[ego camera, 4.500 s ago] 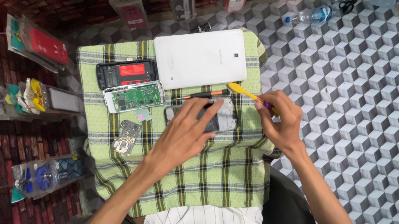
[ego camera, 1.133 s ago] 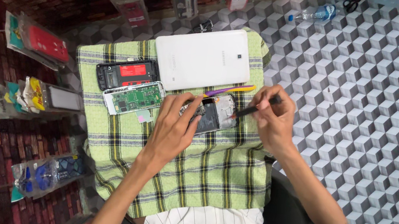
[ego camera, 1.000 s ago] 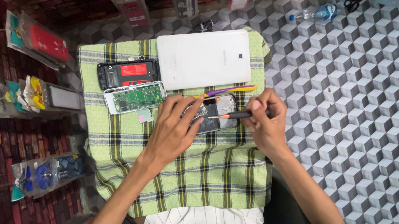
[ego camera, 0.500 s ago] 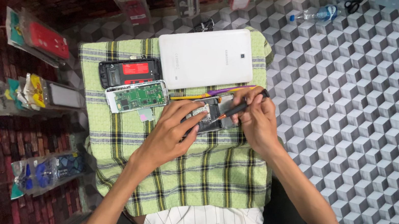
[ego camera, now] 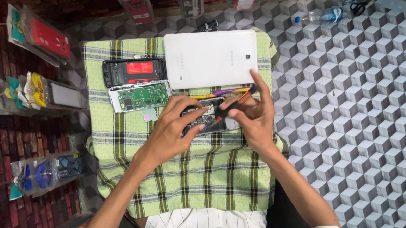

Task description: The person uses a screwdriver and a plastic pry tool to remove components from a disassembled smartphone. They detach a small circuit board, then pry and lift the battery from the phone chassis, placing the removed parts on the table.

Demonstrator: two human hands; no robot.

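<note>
Here, screwdriver (ego camera: 233,104) in right hand (ego camera: 254,123)

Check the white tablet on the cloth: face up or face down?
Face down. The white tablet shows its plain back with a small camera lens, no screen, lying flat on the checked cloth.

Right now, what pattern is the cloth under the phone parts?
Green plaid with dark and yellow stripes; the cloth shows best in the head view.
</note>
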